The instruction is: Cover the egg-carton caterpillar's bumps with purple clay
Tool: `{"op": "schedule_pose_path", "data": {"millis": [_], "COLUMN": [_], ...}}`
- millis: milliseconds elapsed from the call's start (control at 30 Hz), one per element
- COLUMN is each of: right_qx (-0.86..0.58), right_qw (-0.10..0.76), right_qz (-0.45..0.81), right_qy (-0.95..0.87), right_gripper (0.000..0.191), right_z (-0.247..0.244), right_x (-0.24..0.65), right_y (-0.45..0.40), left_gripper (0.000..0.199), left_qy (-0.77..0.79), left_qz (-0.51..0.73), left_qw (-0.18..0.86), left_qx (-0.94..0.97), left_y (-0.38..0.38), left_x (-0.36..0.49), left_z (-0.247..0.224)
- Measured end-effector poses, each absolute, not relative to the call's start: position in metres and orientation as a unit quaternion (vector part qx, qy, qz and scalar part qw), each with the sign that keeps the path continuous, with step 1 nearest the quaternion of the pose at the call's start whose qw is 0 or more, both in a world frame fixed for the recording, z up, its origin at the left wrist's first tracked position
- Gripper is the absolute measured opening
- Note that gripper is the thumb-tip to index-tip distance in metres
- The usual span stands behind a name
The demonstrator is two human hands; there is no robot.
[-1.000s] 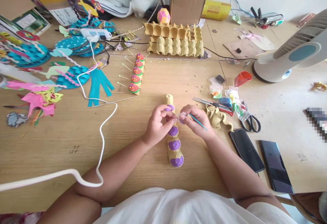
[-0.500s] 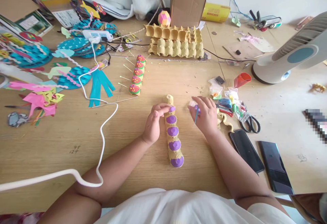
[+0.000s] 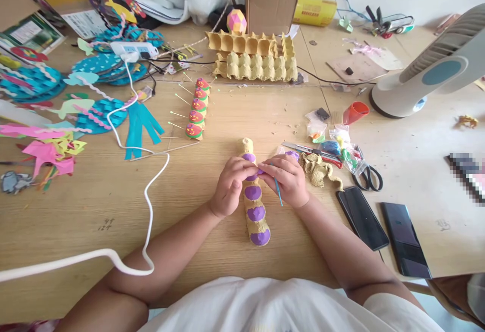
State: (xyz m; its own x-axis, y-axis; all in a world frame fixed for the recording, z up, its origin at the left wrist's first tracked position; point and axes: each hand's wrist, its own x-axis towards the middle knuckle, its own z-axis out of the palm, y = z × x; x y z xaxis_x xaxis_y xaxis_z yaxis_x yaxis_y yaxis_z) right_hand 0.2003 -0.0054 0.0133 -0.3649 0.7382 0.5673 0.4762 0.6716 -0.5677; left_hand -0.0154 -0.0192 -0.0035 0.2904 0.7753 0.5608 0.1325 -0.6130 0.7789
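An egg-carton strip (image 3: 258, 227) lies lengthwise in front of me, with purple clay patches (image 3: 253, 192) on its bumps. Over its upper part the fingertips of my two hands meet at a small bit of purple clay (image 3: 260, 171). My left hand (image 3: 230, 184), fingers bent and together, is at the strip's left side. My right hand (image 3: 288, 179) is closed, a thin blue stick (image 3: 278, 192) pointing down out of it. Just behind that hand lies more purple clay (image 3: 292, 155). My fingers partly cover one purple patch.
A finished-looking red and green carton caterpillar (image 3: 197, 112) stands at the back left. Egg cartons (image 3: 261, 66) lie behind it. To the right are a utility knife (image 3: 322, 156), scissors (image 3: 373, 178), clay bags (image 3: 341, 137), phones (image 3: 361, 218) and a fan (image 3: 428, 77). A white cable (image 3: 149, 205) crosses the left.
My right hand has moved left from beside the purple clay to the strip, bringing the blue stick along, and now meets my left hand. The view has shifted slightly.
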Motion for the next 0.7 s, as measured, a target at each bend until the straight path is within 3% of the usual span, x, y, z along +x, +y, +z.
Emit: {"op": "schedule_pose_path", "data": {"millis": [133, 300, 433, 533, 700], "right_qx": [-0.371, -0.384, -0.462, -0.479, -0.488], "right_qw": [0.428, 0.487, 0.485, 0.475, 0.469], "right_qz": [0.161, 0.174, 0.277, 0.357, 0.429], "right_qy": [-0.808, -0.765, -0.689, -0.646, -0.599], "right_gripper": [0.014, 0.010, 0.031, 0.048, 0.061], "right_z": [0.015, 0.026, 0.039, 0.045, 0.040], "right_x": [0.198, 0.195, 0.200, 0.204, 0.192], "right_y": [-0.009, -0.011, -0.007, -0.003, -0.005], "left_gripper": [0.066, 0.054, 0.025, 0.023, 0.022], "left_qy": [0.330, 0.424, 0.477, 0.485, 0.433], "left_qz": [0.503, 0.583, 0.648, 0.632, 0.548], "left_qw": [0.237, 0.241, 0.273, 0.265, 0.192], "left_qx": [0.763, 0.650, 0.527, 0.544, 0.689], "left_y": [-0.022, -0.021, -0.014, -0.013, -0.018], "left_x": [-0.016, -0.014, -0.011, -0.010, -0.011], "left_z": [0.003, -0.002, -0.009, -0.009, 0.003]}}
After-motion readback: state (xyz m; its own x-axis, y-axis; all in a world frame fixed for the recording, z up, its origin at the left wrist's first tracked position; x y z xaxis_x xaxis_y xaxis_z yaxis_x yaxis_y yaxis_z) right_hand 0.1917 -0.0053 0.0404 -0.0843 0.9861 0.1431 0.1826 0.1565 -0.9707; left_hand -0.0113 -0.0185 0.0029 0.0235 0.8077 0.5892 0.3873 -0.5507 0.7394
